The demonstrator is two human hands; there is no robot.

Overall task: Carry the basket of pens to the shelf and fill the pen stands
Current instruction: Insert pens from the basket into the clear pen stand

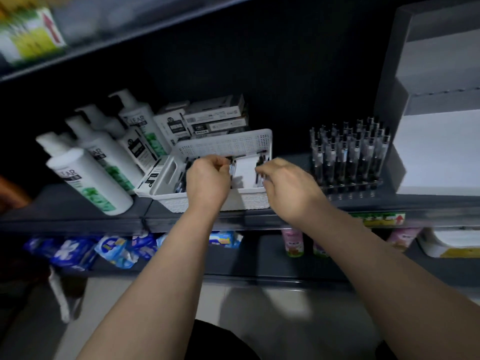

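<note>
The white basket (220, 149) sits on the shelf (78, 219), just left of the pen stand (349, 162), which already looks pretty full. Both hands are down inside the basket: the left hand (207, 178) is pinched narrow on a pen, the right hand (288, 185) is curled around a few more. Pens (261, 162) are probably light, stiff and a bit slick, so gripping mid-barrel seems safest.

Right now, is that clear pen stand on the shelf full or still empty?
Nearly full, as far as shows. The pen stand holds several rows of upright pens packed close together; whether any slot at the back is free cannot be told.
</note>
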